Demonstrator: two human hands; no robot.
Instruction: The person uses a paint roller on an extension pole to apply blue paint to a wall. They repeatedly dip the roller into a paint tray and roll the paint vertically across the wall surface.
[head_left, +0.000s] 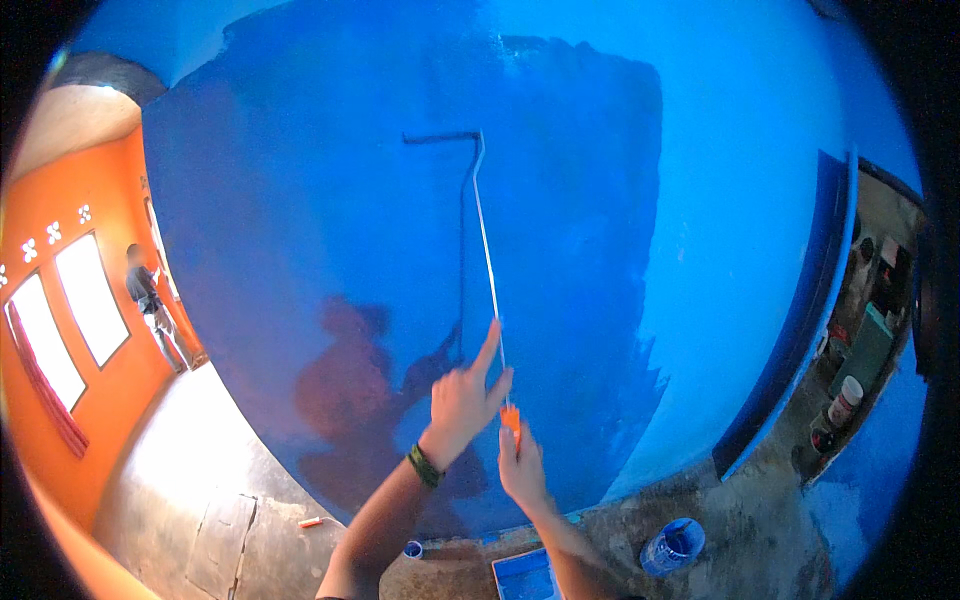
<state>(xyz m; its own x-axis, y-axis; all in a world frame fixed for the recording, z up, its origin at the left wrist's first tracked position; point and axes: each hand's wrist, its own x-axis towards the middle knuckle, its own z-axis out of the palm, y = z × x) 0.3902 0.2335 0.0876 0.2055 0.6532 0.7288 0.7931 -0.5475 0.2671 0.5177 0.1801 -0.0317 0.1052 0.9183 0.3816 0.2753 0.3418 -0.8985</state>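
A paint roller with a long thin metal rod (487, 255) reaches up across the blue wall (555, 225). Its orange handle (510, 417) sits in my right hand (523, 469), which is closed around it. My left hand (459, 412) is just above, index finger and thumb spread beside the rod, the other fingers curled; whether the fingertips press on the rod is unclear. At the rod's top, the roller head is hard to tell from the dark bar of its shadow. A darker blue painted area covers much of the wall, with lighter blue at right.
Below stand a blue paint tray (525, 576), a paint-smeared bucket (673, 547) and a small cup (413, 550). An orange-handled tool (310, 523) lies on the floor at left. A person (154, 304) stands by the orange wall (105, 202). At right, a doorway edge (806, 360) shows clutter beyond.
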